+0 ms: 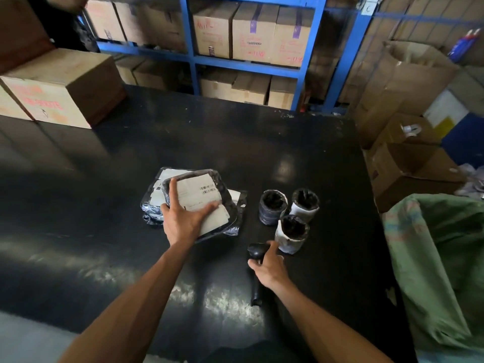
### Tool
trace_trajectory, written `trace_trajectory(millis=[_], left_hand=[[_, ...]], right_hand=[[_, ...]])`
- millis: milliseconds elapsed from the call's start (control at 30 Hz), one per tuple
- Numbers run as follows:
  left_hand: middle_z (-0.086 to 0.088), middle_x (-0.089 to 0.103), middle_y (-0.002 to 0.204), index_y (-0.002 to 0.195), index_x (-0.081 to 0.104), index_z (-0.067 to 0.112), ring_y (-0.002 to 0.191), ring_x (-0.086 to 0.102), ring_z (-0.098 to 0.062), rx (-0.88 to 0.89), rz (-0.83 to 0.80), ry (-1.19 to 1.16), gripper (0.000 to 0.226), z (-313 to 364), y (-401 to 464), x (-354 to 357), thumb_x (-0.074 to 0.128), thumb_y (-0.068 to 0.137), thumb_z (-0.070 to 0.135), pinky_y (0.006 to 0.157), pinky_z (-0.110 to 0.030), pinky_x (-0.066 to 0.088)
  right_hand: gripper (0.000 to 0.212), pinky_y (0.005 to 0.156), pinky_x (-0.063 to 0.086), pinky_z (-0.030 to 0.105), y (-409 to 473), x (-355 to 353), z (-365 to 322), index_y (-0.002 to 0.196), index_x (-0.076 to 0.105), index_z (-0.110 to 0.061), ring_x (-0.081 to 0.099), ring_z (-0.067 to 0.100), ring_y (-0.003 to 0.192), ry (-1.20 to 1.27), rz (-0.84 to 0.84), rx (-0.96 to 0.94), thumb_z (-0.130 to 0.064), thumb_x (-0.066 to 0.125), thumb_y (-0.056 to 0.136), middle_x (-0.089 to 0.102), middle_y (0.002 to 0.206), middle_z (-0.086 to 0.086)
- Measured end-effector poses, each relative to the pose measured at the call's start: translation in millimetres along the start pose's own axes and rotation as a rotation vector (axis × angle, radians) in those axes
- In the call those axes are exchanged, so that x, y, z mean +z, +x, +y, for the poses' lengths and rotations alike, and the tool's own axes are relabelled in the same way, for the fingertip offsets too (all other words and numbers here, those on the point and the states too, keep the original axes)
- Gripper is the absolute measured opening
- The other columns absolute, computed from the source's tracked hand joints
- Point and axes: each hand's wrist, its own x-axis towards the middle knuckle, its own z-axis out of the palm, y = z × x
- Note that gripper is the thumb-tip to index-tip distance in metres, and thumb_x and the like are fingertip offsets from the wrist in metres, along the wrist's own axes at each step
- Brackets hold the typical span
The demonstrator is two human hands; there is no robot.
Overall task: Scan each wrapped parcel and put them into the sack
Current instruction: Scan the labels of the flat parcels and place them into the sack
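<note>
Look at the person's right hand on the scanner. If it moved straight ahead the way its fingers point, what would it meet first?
Probably the nearest wrapped roll. The right hand grips the scanner with fingers pointing up and away across the table, and that roll stands just beyond them; depth is hard to judge.

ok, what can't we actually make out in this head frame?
- Barcode digits on the top flat parcel: too small.
- Parcels beneath it: mostly covered by it and the left hand.
- Scanner trigger: hidden by the right hand.
- Green sack contents: cut off by the frame edge.
</note>
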Motion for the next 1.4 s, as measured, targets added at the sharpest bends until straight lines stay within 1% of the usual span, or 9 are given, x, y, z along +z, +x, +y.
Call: trace_trajectory(millis=[200, 300, 433, 567, 800, 867, 1000, 1167, 1400], left_hand=[[-0.006, 0.049, 0.115, 0.147, 0.019, 0.058, 0.110, 0.058, -0.036, 0.045, -0.031, -0.038, 0.119, 6.9, -14.3, 4.9, 0.089, 0.050, 0.066, 0.098, -0.041, 0.045], [-0.004, 0.053, 0.118, 0.146, 0.021, 0.058, 0.113, 0.059, -0.032, 0.085, -0.074, -0.086, 0.119, 17.8, -21.0, 15.5, 0.087, 0.047, 0.071, 0.099, -0.041, 0.047], [0.001, 0.057, 0.134, 0.146, 0.025, 0.054, 0.120, 0.057, -0.022, 0.156, -0.168, -0.145, 0.119, 40.2, -41.7, 44.1, 0.088, 0.047, 0.071, 0.098, -0.036, 0.048], [0.013, 0.055, 0.135, 0.147, 0.029, 0.050, 0.117, 0.057, -0.012, 0.261, -0.358, -0.240, 0.112, 72.2, -89.3, 90.2, 0.091, 0.054, 0.062, 0.096, -0.031, 0.051], [0.022, 0.051, 0.138, 0.150, 0.029, 0.054, 0.111, 0.053, 0.013, 0.247, -0.707, -0.372, 0.065, 133.2, -189.3, 191.3, 0.050, 0.090, 0.066, 0.085, 0.000, 0.040], [0.033, 0.045, 0.135, 0.149, 0.019, 0.061, 0.112, 0.051, 0.017, 0.221, -0.851, -0.397, 0.065, 150.7, -212.6, 221.7, 0.039, 0.089, 0.075, 0.094, -0.007, 0.038], [0.020, 0.021, 0.156, 0.157, -0.003, 0.043, 0.147, 0.030, -0.012, 0.172, -0.992, -0.380, 0.087, 184.7, -257.4, 286.9, 0.032, 0.087, 0.081, 0.122, -0.040, 0.023], [-0.008, 0.023, 0.160, 0.159, 0.006, 0.038, 0.146, 0.031, -0.029, 0.341, -0.934, -0.100, 0.070, 220.9, -299.5, 352.6, 0.028, 0.099, 0.066, 0.115, -0.039, 0.025], [-0.019, 0.000, 0.165, 0.159, -0.006, 0.033, 0.146, 0.025, -0.045, 0.411, -0.863, 0.224, 0.075, 240.8, -312.8, 432.1, 0.029, 0.100, 0.063, 0.116, -0.053, 0.030]], right_hand=[[0.094, 0.107, 0.042, 0.040, -5.2, -20.8, -4.8, 0.154, 0.016, -0.022, 0.052, 0.035, 0.133, -0.054, -0.052, 0.020, -0.051, 0.070, 0.083, 0.056, 0.139, 0.013], [0.076, 0.104, 0.042, 0.044, -12.7, -58.9, -16.9, 0.151, 0.024, -0.029, 0.056, 0.036, 0.127, -0.119, 0.067, -0.041, -0.056, 0.055, 0.087, 0.062, 0.132, 0.010], [0.049, 0.103, 0.049, 0.042, -9.1, -123.6, -20.5, 0.129, 0.040, -0.048, 0.067, 0.028, 0.112, 0.238, 0.188, -0.110, -0.061, 0.056, 0.084, 0.069, 0.119, 0.001], [0.067, 0.110, 0.043, 0.045, -13.9, -182.9, -2.8, 0.141, 0.031, -0.058, 0.063, 0.013, 0.113, 0.451, 0.175, -0.197, -0.078, 0.052, 0.080, 0.064, 0.114, -0.018], [0.062, 0.112, 0.042, 0.030, -28.3, -260.2, 91.5, 0.154, 0.034, -0.043, 0.053, 0.009, 0.132, 0.543, 0.415, -0.186, -0.049, 0.059, 0.098, 0.051, 0.146, -0.012], [0.058, 0.099, 0.041, 0.016, -32.6, -289.3, 127.5, 0.154, 0.039, -0.035, 0.053, 0.005, 0.124, 0.585, 0.485, -0.145, -0.039, 0.060, 0.101, 0.054, 0.137, -0.013], [0.060, 0.093, 0.048, 0.023, -29.4, -348.6, 208.2, 0.155, 0.040, -0.032, 0.059, 0.012, 0.117, 0.734, 0.582, -0.041, -0.033, 0.064, 0.100, 0.060, 0.137, -0.002], [0.062, 0.106, 0.052, 0.046, -15.1, -409.7, 292.4, 0.152, 0.045, -0.036, 0.060, 0.022, 0.126, 0.832, 0.664, 0.055, -0.044, 0.068, 0.095, 0.059, 0.144, 0.001], [0.060, 0.104, 0.052, 0.041, 33.5, -447.2, 368.3, 0.153, 0.042, -0.037, 0.059, 0.027, 0.127, 0.805, 0.647, 0.170, -0.042, 0.065, 0.098, 0.054, 0.151, 0.007]])
